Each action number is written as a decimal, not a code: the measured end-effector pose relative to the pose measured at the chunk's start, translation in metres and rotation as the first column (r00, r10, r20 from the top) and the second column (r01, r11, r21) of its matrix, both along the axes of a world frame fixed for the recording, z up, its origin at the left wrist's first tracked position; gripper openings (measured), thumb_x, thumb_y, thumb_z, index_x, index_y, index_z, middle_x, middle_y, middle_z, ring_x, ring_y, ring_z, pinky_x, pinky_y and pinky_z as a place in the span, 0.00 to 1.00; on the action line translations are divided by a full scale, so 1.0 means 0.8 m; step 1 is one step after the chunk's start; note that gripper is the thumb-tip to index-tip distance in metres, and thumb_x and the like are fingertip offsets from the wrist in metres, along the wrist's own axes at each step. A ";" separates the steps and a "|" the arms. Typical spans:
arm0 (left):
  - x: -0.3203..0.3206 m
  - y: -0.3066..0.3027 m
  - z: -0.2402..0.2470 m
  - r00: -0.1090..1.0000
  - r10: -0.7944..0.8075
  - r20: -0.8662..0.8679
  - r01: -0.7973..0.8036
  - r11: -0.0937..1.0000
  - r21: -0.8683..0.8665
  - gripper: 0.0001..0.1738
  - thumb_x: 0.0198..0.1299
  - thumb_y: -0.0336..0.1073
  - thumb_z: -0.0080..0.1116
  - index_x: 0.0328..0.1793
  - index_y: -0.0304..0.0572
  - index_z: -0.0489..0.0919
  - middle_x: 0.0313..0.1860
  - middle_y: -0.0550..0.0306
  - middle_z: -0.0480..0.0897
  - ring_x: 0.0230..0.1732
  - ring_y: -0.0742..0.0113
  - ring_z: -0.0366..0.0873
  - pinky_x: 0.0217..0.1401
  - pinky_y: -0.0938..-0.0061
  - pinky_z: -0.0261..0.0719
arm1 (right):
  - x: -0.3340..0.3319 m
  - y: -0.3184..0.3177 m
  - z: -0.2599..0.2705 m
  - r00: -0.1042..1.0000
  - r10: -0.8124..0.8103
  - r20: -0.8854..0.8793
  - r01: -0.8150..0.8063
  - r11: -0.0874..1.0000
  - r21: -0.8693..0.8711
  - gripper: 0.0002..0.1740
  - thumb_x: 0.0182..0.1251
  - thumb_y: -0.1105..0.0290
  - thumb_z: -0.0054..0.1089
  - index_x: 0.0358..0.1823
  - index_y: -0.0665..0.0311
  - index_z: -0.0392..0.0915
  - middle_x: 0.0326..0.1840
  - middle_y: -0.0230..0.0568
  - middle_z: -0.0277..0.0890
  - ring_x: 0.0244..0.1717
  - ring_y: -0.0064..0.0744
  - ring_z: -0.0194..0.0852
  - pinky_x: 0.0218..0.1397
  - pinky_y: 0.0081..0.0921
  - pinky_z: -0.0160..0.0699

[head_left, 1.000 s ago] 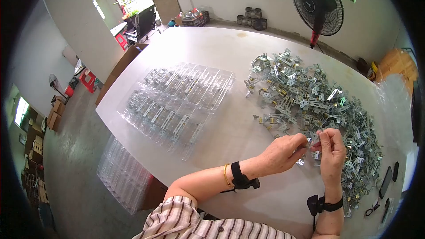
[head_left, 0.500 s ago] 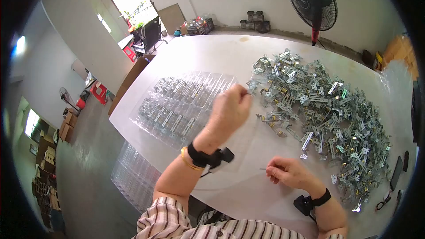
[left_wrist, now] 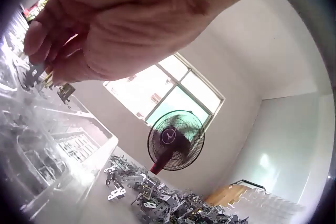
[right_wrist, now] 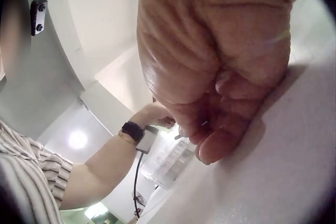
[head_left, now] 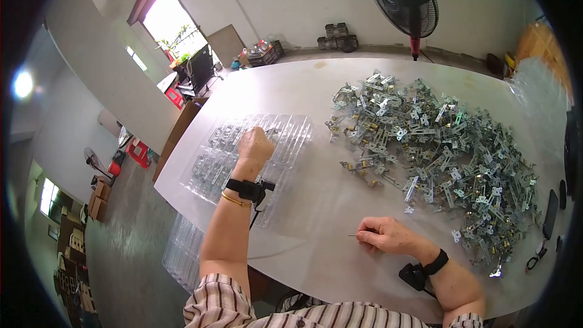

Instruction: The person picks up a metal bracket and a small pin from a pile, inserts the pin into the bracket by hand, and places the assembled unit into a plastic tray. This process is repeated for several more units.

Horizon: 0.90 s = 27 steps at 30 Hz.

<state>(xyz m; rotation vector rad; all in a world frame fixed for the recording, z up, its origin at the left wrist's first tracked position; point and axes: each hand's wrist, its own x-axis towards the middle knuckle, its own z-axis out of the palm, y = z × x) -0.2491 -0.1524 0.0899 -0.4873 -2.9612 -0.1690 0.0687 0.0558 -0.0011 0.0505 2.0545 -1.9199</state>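
Metal bracket [left_wrist: 34, 75] sits pinched in my left hand [head_left: 255, 147] at the centre-left clear tray [head_left: 293, 140], my right hand [head_left: 392, 237] pinching a thin rod [head_left: 352, 235] lower right.

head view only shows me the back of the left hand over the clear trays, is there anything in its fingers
Observer: Yes. The left wrist view shows the left hand pinching a grey metal part at its fingertips.
Operator: anything else right by them
Observer: A brass-coloured piece shows close to the fingertips. I can't tell whether it is joined to the grey part.
Operator: and the right hand, i see a thin rod poking out but not the palm side
Observer: From the right wrist view, the fingers are curled in toward the palm.
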 end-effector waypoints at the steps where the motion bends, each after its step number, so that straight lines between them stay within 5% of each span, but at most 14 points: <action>1: -0.003 0.002 -0.002 1.000 0.026 0.015 -0.026 0.999 -0.026 0.14 0.54 0.32 0.60 0.43 0.30 0.87 0.46 0.28 0.85 0.52 0.36 0.85 0.54 0.56 0.85 | 0.000 0.000 -0.001 1.000 0.007 -0.004 -0.007 1.000 0.006 0.12 0.78 0.63 0.56 0.40 0.65 0.78 0.27 0.29 0.79 0.27 0.18 0.77 0.32 0.21 0.77; 11: 0.012 0.023 -0.007 1.000 -0.007 0.010 0.008 0.997 -0.080 0.12 0.57 0.31 0.59 0.43 0.31 0.87 0.46 0.31 0.86 0.52 0.37 0.85 0.55 0.54 0.85 | -0.001 0.003 0.001 0.999 0.042 0.004 -0.042 0.998 0.053 0.12 0.78 0.61 0.57 0.42 0.63 0.79 0.31 0.29 0.81 0.30 0.18 0.78 0.36 0.21 0.80; 14: 0.066 0.048 0.013 0.989 -0.121 -0.082 0.117 0.992 -0.057 0.13 0.59 0.35 0.62 0.44 0.33 0.87 0.45 0.35 0.86 0.51 0.38 0.85 0.55 0.54 0.84 | -0.001 0.006 0.012 0.997 0.078 -0.020 -0.074 0.985 0.155 0.12 0.77 0.61 0.58 0.42 0.63 0.80 0.31 0.30 0.81 0.30 0.18 0.76 0.36 0.22 0.76; 15: 0.086 0.060 0.016 0.973 -0.228 -0.024 0.229 0.970 0.078 0.14 0.58 0.38 0.64 0.44 0.34 0.87 0.43 0.36 0.86 0.48 0.39 0.85 0.53 0.55 0.83 | 0.000 0.005 0.011 0.997 0.071 -0.014 -0.068 0.985 0.156 0.12 0.77 0.61 0.58 0.42 0.63 0.80 0.31 0.30 0.81 0.30 0.18 0.76 0.36 0.22 0.76; 18: 0.120 0.091 -0.021 0.818 -0.572 -0.066 0.557 0.756 0.344 0.15 0.57 0.40 0.67 0.44 0.35 0.85 0.43 0.40 0.85 0.45 0.41 0.83 0.52 0.56 0.80 | 0.001 0.007 0.007 0.989 0.076 -0.124 -0.055 0.985 0.164 0.12 0.77 0.61 0.56 0.42 0.63 0.80 0.27 0.31 0.79 0.28 0.20 0.76 0.35 0.24 0.75; 22: 0.153 0.132 -0.056 0.708 -0.705 -0.039 0.677 0.661 0.323 0.10 0.58 0.35 0.66 0.40 0.36 0.83 0.42 0.44 0.80 0.49 0.44 0.79 0.55 0.56 0.77 | 0.001 0.010 0.004 0.982 0.141 -0.127 -0.122 0.982 0.145 0.12 0.77 0.61 0.57 0.43 0.63 0.80 0.28 0.30 0.78 0.30 0.20 0.75 0.36 0.24 0.75; 27: 0.148 0.146 -0.086 0.705 -0.702 -0.102 0.709 0.690 0.146 0.06 0.57 0.32 0.64 0.37 0.38 0.82 0.39 0.46 0.79 0.49 0.46 0.78 0.58 0.55 0.73 | 0.000 0.013 -0.007 0.983 0.151 -0.103 -0.144 0.987 0.070 0.11 0.76 0.62 0.57 0.43 0.63 0.80 0.28 0.30 0.77 0.32 0.20 0.75 0.37 0.24 0.75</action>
